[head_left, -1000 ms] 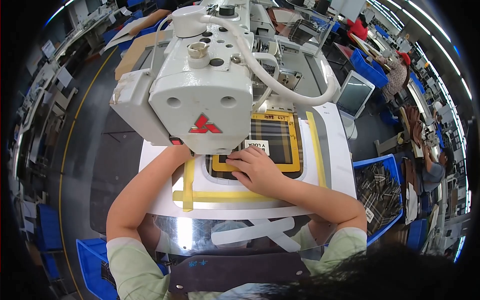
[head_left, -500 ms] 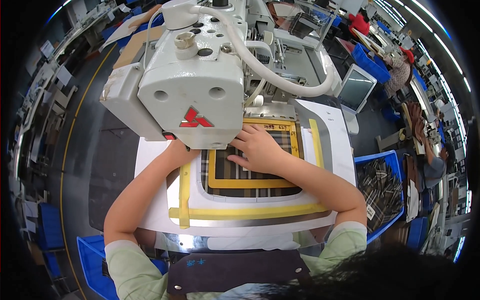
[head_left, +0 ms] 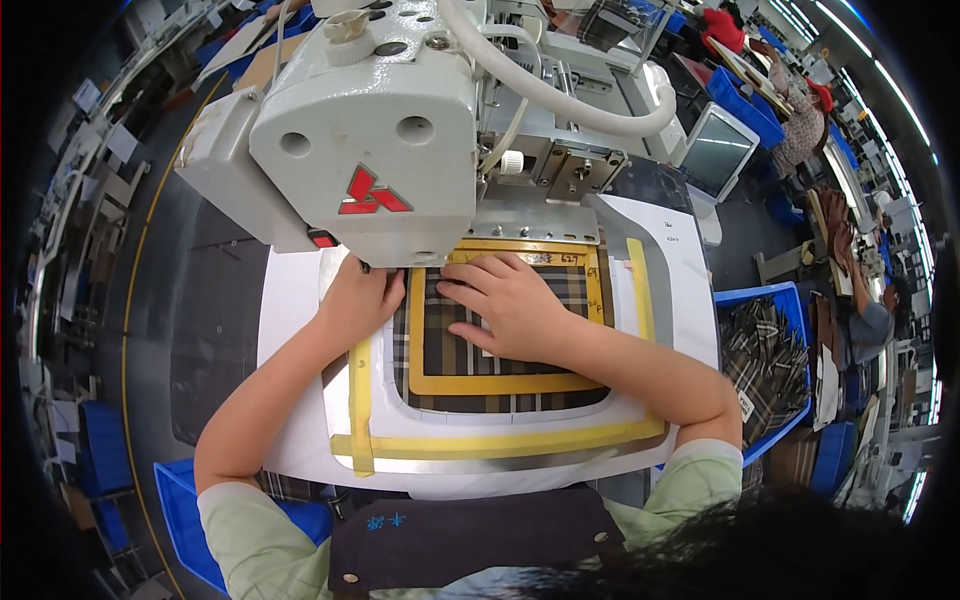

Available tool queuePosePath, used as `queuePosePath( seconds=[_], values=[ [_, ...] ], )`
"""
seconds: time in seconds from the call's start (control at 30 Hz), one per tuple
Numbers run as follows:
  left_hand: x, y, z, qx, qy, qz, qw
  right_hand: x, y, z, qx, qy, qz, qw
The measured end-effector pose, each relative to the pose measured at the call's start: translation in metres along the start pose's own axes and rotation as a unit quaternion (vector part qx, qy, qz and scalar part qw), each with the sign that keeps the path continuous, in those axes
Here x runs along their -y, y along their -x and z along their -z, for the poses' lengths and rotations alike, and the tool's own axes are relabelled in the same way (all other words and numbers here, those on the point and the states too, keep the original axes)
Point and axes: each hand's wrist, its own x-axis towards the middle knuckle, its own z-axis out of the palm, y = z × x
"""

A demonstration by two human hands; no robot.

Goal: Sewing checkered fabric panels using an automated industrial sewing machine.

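Under the head of a white industrial sewing machine (head_left: 370, 150) lies dark plaid fabric (head_left: 455, 345), framed by a yellow rectangular clamp frame (head_left: 500, 383). My right hand (head_left: 510, 308) rests flat with fingers spread over the fabric, its fingertips by the frame's far bar. At the frame's left side, my left hand (head_left: 362, 298) is closed with its fingers bent. The machine head covers part of those fingertips, and whatever they grip is hidden. A white template sheet (head_left: 290, 400) with yellow tape strips (head_left: 500, 443) surrounds the fabric.
A blue bin (head_left: 800, 350) of plaid pieces stands to the right, another blue bin (head_left: 185, 520) at lower left. A tilted screen (head_left: 717, 150) stands behind on the right. A metal bracket (head_left: 540, 222) borders the frame's far edge. People work farther right.
The view has shifted, so the machine head sits higher and further left. More of my left hand shows now below the head. My right hand stays spread on the fabric.
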Motion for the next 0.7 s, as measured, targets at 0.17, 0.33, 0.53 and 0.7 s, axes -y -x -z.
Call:
queuePosePath(
  seconds=[0.17,0.33,0.53,0.7],
  values=[
    [-0.001,0.0,0.006,0.012,0.004,0.0,1.0,-0.001,-0.002,0.002,0.003,-0.02,-0.002,1.0],
    [-0.022,0.019,0.029,0.009,0.024,-0.013,1.0,-0.002,0.035,0.03,0.016,0.016,-0.088,0.996],
    [-0.063,0.03,0.03,0.088,0.026,-0.11,0.99,0.003,0.091,0.054,0.007,0.124,-0.184,0.975],
    [-0.078,0.013,0.018,0.099,-0.033,-0.119,0.987,0.009,0.094,0.052,-0.011,0.155,-0.182,0.971]
  ],
)
